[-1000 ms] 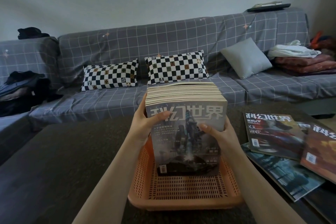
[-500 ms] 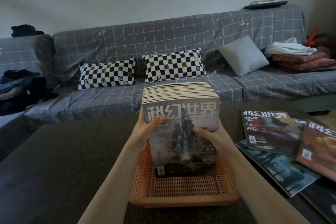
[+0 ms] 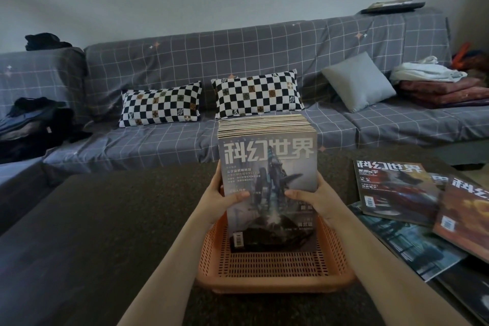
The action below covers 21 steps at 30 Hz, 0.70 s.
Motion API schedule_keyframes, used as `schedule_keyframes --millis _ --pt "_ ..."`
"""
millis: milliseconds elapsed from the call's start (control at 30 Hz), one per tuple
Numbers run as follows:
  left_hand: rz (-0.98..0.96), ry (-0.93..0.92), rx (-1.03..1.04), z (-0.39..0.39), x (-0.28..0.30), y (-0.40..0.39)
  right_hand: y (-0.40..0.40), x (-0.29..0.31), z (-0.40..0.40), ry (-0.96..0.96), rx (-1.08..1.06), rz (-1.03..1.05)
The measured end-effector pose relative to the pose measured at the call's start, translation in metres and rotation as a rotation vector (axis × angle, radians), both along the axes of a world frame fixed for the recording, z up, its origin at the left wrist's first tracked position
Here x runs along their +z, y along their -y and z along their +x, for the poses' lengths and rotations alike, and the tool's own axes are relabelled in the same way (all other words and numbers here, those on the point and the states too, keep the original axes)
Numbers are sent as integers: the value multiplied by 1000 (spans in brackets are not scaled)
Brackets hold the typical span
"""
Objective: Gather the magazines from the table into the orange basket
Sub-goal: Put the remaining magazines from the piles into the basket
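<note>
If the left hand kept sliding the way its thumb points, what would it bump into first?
Probably the right hand. The left hand grips the magazine stack with its thumb pointing across the cover toward the other thumb, nothing but cover between them. Depth is hard to judge.

1 orange basket (image 3: 272,276), 2 checkered pillows (image 3: 160,107), 1 grey cushion (image 3: 358,81).

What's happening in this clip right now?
A person is tidying magazines into an orange basket on a dark table. Both hands grip a thick stack of magazines held upright, the left hand on its left edge and the right hand on its right edge, with the stack's lower end down inside the basket. Several loose magazines lie on the table to the right, not yet gathered.
</note>
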<state>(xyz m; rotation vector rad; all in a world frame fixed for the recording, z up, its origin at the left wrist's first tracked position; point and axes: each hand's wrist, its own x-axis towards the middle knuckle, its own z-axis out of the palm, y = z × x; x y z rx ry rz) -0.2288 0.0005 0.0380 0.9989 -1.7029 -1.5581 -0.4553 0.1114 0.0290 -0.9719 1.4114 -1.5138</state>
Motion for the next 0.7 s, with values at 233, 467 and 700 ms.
schedule_keyframes --millis 233,467,700 --pt "-85 48 32 1 3 -6 -2 1 2 -119 -60 71" --pt "-129 117 66 4 3 -19 -7 6 7 -220 -110 114" --pt "-240 153 395 3 2 -53 -34 1 12 -254 -195 84"
